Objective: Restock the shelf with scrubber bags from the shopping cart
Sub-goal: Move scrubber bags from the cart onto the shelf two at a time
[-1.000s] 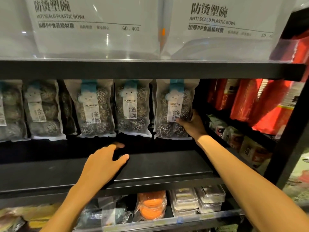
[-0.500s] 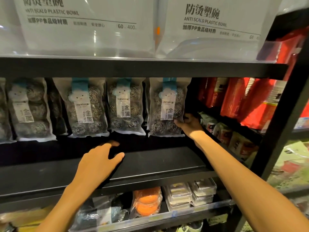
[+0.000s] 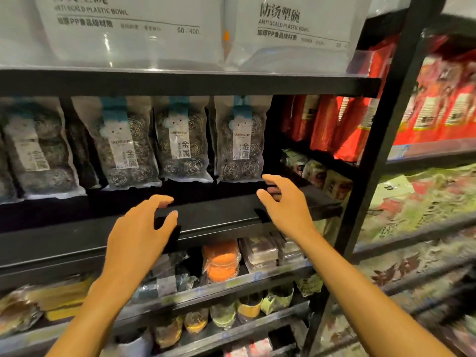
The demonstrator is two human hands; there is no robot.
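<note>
Several clear bags of metal scrubbers stand upright in a row at the back of the black shelf [image 3: 219, 217]. The rightmost scrubber bag [image 3: 240, 140] stands on its own, with two more scrubber bags [image 3: 180, 140] [image 3: 123, 148] to its left. My right hand [image 3: 286, 204] hovers just below and in front of the rightmost bag, fingers loosely spread, holding nothing. My left hand [image 3: 144, 228] hangs over the shelf's front edge, fingers relaxed and empty. The shopping cart is out of view.
Large plastic bowl packs [image 3: 134, 29] fill the shelf above. Red packets [image 3: 334, 127] sit to the right behind a black upright post [image 3: 386, 119]. Orange sponges [image 3: 221, 261] and clear boxes [image 3: 260, 252] lie on the shelf below.
My right hand has let go of the rightmost scrubber bag and drawn back toward me. My left hand pulled back to the shelf's front edge. The view swung right.
</note>
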